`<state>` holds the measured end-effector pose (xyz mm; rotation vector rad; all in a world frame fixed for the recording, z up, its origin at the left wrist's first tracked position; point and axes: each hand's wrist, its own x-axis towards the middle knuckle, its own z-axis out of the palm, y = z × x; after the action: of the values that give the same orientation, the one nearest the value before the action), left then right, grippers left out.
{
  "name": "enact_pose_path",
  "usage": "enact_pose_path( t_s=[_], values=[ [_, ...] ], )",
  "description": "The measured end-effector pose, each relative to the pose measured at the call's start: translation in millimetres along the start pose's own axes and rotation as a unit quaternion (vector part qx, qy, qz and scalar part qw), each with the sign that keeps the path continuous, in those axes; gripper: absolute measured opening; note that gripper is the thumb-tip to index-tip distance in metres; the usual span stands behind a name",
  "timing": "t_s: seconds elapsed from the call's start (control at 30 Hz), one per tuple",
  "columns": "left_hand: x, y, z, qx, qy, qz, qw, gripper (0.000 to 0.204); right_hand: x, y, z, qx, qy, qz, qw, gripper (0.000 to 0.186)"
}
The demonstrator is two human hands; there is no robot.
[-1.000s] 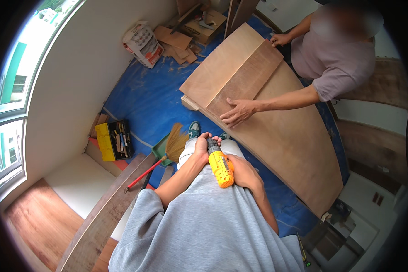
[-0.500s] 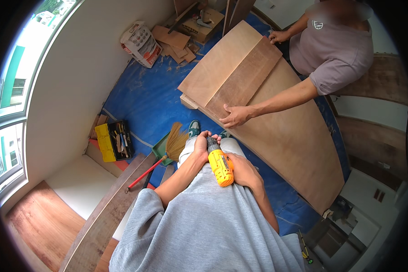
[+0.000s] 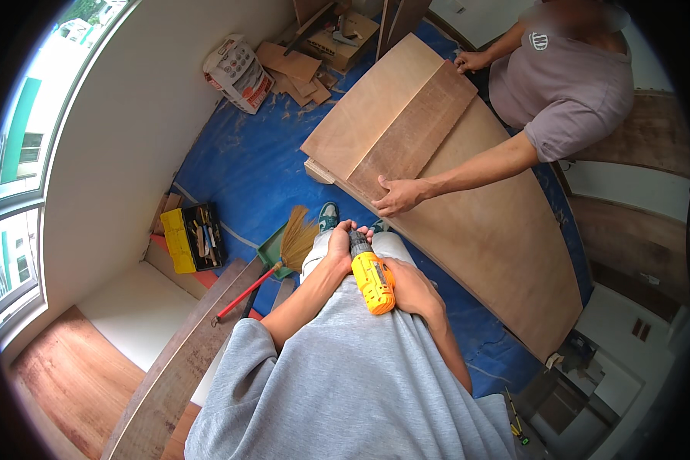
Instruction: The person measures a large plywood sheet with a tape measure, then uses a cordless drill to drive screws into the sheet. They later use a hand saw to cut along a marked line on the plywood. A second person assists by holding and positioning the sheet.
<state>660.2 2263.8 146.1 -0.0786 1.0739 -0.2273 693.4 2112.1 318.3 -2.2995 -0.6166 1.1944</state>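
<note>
A yellow and black cordless drill lies in front of my body, its chuck pointing away from me. My right hand is closed round its handle; the grip itself is mostly hidden. At the chuck end, my left hand curls its fingers about the drill's nose. Whether a bit sits in the chuck cannot be made out. Beyond my hands, a brown wooden strip rests on a large plywood sheet. A co-worker's hand presses on the strip's near end, and their other hand is at its far end.
Blue sheeting covers the floor. On the left are an open toolbox, a straw broom with a red handle, a green dustpan and a long board. A bag and wood offcuts lie by the wall.
</note>
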Motion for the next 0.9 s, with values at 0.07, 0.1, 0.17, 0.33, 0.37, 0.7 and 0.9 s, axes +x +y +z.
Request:
enact_pose_path(
  t_s=[0.07, 0.1, 0.17, 0.33, 0.37, 0.7, 0.9],
  values=[
    [1.5, 0.1, -1.1, -0.002, -0.002, -0.001, 1.000, 0.021, 0.2, -0.9, -0.4, 0.002, 0.006, -0.001, 1.000, 0.034],
    [2.3, 0.3, -1.7, -0.005, -0.005, -0.002, 1.000, 0.020, 0.4, -1.8, -0.8, 0.002, 0.008, -0.002, 1.000, 0.034],
    [3.6, 0.6, -2.8, -0.009, -0.009, -0.005, 1.000, 0.019, 0.4, -3.4, -1.3, 0.000, 0.007, 0.000, 1.000, 0.034],
    [3.9, 0.7, -2.8, -0.015, -0.003, -0.008, 1.000, 0.020, -0.1, -6.5, -3.1, 0.004, 0.013, 0.001, 1.000, 0.033],
    [3.4, 0.6, -2.3, -0.012, 0.000, -0.005, 1.000, 0.020, -0.3, -6.4, -3.4, 0.007, 0.010, 0.006, 1.000, 0.033],
    [1.5, 1.5, 0.1, -0.013, -0.004, -0.004, 1.000, 0.021, 1.8, -0.4, -0.6, 0.021, 0.018, -0.003, 1.000, 0.032],
    [2.4, 0.8, 0.8, -0.014, 0.002, -0.012, 1.000, 0.021, 2.1, 0.7, -0.7, 0.012, 0.010, 0.002, 1.000, 0.031]
  ],
)
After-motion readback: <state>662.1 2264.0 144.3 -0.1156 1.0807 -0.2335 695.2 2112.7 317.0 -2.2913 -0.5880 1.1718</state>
